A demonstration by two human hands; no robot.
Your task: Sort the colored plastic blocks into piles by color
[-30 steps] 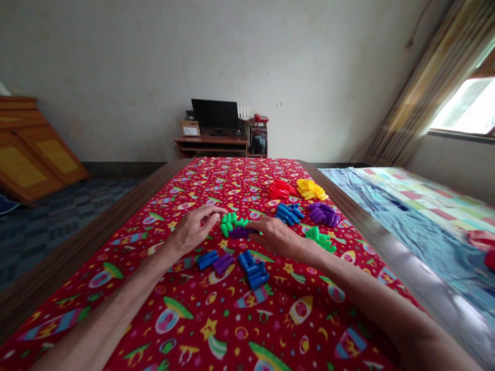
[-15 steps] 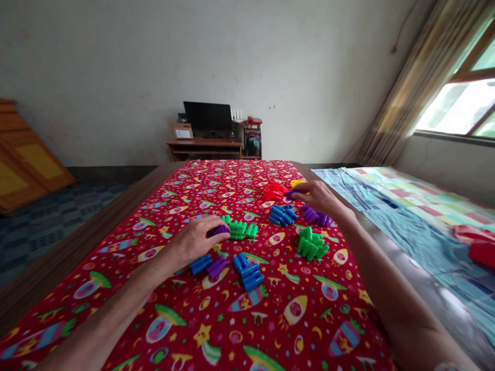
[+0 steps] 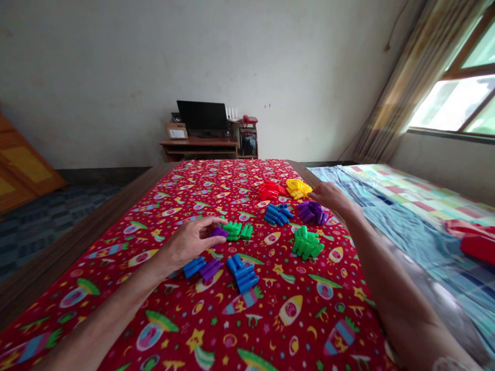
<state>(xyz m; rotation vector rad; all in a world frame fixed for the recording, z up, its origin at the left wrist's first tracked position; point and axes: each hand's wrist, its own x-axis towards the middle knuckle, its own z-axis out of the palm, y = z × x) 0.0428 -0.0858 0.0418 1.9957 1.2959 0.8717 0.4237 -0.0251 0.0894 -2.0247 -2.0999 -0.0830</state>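
My left hand [image 3: 189,241] curves loosely around purple plastic tubes [image 3: 218,234], thumb and fingers apart, with the tubes showing between and below them. Right beside these lie short green tubes [image 3: 234,231]. Closer to me rest blue tubes [image 3: 194,267], another purple group [image 3: 211,270] and a second blue group [image 3: 243,275]. My right hand [image 3: 329,196] hovers over the purple pile [image 3: 312,212], fingers stretched towards the yellow pile [image 3: 297,188]; nothing shows in it, though its fingertips are partly hidden.
Red tubes [image 3: 271,190], a blue pile [image 3: 277,214] and a green pile [image 3: 307,243] lie on the patterned red tablecloth [image 3: 193,319]. Beyond the table stands a desk [image 3: 199,144] with a monitor [image 3: 201,118]. A bed [image 3: 386,206] adjoins the right side.
The purple tube in my right hand is gone from its fingers, and the purple pile looks fuller. My right hand has drawn back, uncovering the yellow pile. My left fingers have loosened around the purple tubes.
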